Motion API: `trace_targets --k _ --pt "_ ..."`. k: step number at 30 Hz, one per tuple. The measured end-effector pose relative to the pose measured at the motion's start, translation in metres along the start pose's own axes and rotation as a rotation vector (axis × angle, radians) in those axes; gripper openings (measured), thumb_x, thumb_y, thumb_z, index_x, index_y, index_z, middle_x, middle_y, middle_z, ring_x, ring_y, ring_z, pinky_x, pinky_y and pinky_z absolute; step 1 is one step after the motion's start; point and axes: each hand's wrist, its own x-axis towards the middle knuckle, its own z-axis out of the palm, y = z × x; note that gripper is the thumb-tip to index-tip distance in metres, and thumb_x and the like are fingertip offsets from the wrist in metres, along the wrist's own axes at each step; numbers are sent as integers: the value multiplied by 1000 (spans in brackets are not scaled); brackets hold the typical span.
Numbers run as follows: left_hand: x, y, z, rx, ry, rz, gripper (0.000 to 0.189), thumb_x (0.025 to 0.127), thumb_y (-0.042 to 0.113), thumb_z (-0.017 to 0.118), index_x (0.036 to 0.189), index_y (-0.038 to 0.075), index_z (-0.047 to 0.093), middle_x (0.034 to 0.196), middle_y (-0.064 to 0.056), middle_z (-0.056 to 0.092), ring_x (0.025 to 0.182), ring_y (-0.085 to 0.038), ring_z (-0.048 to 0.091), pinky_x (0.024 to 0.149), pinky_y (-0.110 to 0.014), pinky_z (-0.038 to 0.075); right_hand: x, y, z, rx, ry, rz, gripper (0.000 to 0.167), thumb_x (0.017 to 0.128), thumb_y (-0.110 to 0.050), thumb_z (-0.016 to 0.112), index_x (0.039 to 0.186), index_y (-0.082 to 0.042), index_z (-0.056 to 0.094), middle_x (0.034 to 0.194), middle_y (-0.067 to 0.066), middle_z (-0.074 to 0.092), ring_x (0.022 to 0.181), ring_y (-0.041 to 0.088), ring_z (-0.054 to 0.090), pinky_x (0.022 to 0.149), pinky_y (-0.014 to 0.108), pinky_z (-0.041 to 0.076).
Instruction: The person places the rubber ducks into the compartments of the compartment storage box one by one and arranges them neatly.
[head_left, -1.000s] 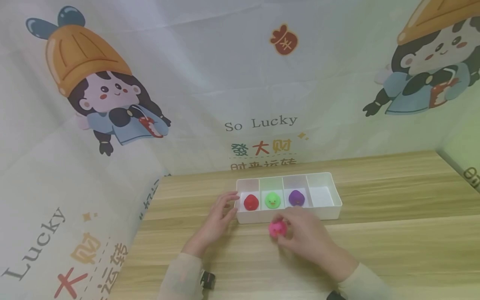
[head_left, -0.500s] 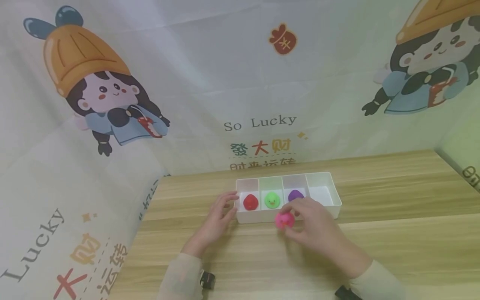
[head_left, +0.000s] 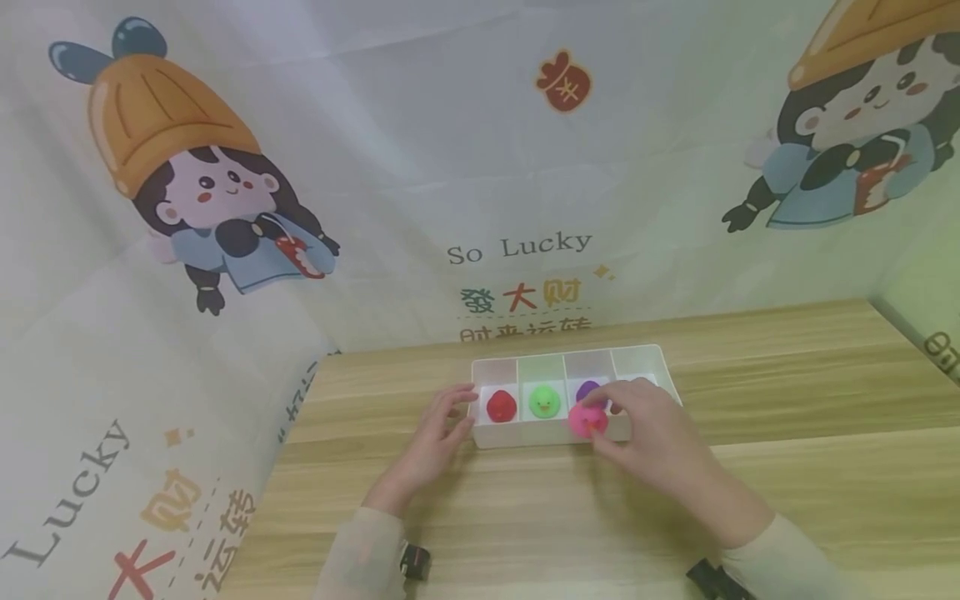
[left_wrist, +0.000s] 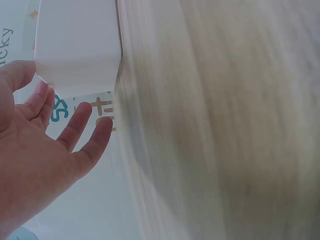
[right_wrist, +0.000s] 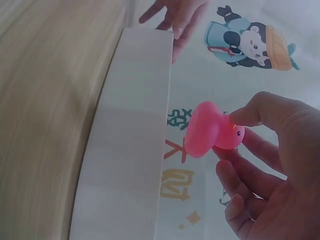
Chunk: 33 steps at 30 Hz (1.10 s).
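Between thumb and fingertips, my right hand pinches a pink rubber duck by its head. The right wrist view shows the duck raised above the rim of a white divided box. My left hand rests its thumb and fingertips against the left end of that box, its fingers loosely spread. A red duck, a green duck and a purple duck sit in the first three compartments from the left. The right hand partly covers the rightmost compartment, and the pink duck overlaps the purple one.
The box stands on a wood-grain table near its back edge. A pale cloth backdrop with cartoon figures and lettering rises behind and at the sides. Dark wrist devices show at both sleeves.
My right hand has carried the pink duck up and to the right, from in front of the box to over its front wall. The left hand and the box have stayed put.
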Motion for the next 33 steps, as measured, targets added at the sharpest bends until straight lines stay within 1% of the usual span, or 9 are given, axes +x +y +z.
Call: trace_targets --k 4,8,13,17,19,22,26,29,33 --pt "4 -15 4 15 14 -18 34 89 5 50 123 5 45 135 -10 32 107 -32 40 87 -46 39 1 5 -7 4 -1 18 29 66 -23 74 92 -21 63 87 -11 59 76 11 50 64 26 43" --pt "4 -23 5 37 15 -28 34 89 8 51 123 8 45 136 -5 31 109 -28 40 88 -44 39 0 11 -10 -1 -7 37 30 66 -21 74 94 -19 63 89 -9 59 78 13 51 65 28 43" --pt "0 -24 3 38 27 -36 34 89 8 52 122 7 46 135 -4 33 108 -27 41 88 -43 38 -3 17 -13 5 -44 67 31 67 -17 72 96 -17 63 91 -8 59 80 15 51 67 29 44" --pt "0 -23 3 31 24 -53 35 89 10 52 123 11 45 135 -1 33 109 -26 41 88 -42 39 -3 26 -17 10 -54 106 34 66 -15 73 98 -16 62 90 -7 58 81 17 50 67 30 44" --pt "1 -23 4 28 24 -54 35 89 10 52 123 11 45 136 0 33 109 -26 41 88 -41 39 -2 32 -20 -5 -54 119 34 66 -14 74 98 -15 62 89 -6 58 80 17 50 66 30 44" --pt "3 -23 5 26 24 -38 35 89 8 51 123 9 45 135 0 33 109 -29 40 87 -43 39 -2 42 -23 -38 -49 125 33 66 -13 73 97 -14 62 88 -4 59 78 19 51 64 31 44" --pt "5 -23 7 32 23 -36 35 89 9 51 123 9 45 135 1 33 109 -30 40 88 -44 39 -2 53 -26 -76 -47 141 32 66 -13 73 96 -13 63 87 0 59 78 21 52 62 33 45" --pt "5 -22 7 35 22 -47 34 89 10 51 123 10 45 135 3 33 109 -28 40 88 -42 39 -2 59 -28 -85 -59 160 30 68 -12 72 96 -13 63 87 0 59 79 22 52 62 33 44" --pt "5 -22 7 29 24 -45 34 89 10 51 123 9 46 135 3 34 109 -27 40 87 -41 39 0 65 -28 -84 -95 175 28 69 -11 71 95 -11 62 87 0 59 81 23 51 64 34 44"
